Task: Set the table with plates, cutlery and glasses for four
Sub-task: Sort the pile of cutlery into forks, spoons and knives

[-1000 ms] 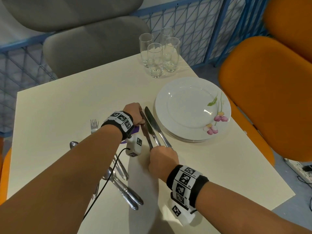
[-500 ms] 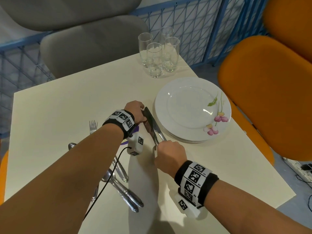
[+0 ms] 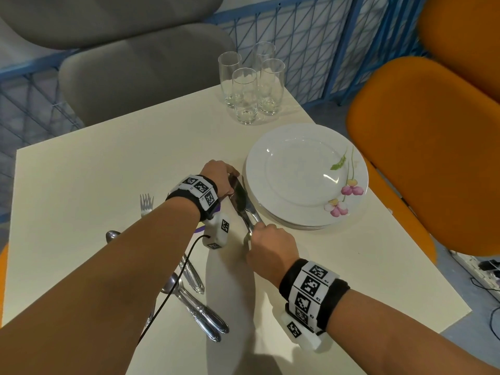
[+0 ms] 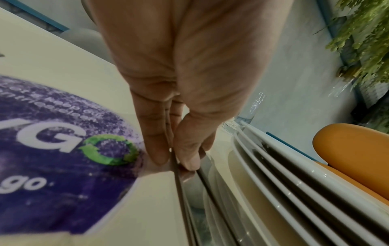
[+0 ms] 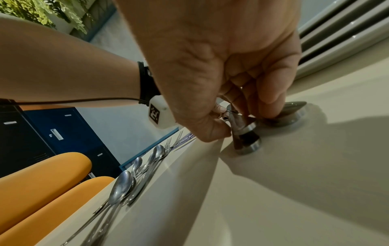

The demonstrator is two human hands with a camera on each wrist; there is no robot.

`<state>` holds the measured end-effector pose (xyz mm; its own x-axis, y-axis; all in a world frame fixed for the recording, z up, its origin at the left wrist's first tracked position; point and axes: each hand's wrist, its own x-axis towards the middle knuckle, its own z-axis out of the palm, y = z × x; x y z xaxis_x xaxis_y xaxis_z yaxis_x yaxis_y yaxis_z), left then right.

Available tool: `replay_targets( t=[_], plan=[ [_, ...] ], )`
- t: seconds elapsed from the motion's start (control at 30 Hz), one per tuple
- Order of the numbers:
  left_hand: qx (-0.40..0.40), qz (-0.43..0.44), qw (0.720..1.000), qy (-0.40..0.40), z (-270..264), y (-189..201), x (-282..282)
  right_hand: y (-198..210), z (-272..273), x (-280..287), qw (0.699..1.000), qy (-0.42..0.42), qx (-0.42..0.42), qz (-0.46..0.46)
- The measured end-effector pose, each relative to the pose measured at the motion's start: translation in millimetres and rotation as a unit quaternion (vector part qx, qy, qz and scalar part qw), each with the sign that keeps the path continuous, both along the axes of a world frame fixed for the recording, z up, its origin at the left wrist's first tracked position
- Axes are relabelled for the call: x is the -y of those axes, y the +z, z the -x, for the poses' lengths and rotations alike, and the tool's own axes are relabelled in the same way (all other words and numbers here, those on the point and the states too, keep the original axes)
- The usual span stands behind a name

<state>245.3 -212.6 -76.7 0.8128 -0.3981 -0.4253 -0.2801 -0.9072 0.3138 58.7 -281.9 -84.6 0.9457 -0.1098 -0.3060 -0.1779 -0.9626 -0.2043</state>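
Cutlery sorting: left hand (image 3: 219, 176) pinches the knives (image 3: 241, 204) at their blades, right hand (image 3: 271, 246) grips the handles; next, lift them clear of the stacked plates (image 3: 305, 177) on the counter (image 3: 108, 169)

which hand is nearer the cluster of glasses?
Left. The left hand holds the blade tips of the knives, on the side toward the glasses. The right hand grips their handle ends, farther back.
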Motion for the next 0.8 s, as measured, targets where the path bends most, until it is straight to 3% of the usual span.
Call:
replay_targets(
  t=[0.8],
  plan=[
    [-0.015,-0.02,1.0,-0.017,6,10,3,-16,6,-6,0.994,-0.034,0.083,0.058]
  ],
)
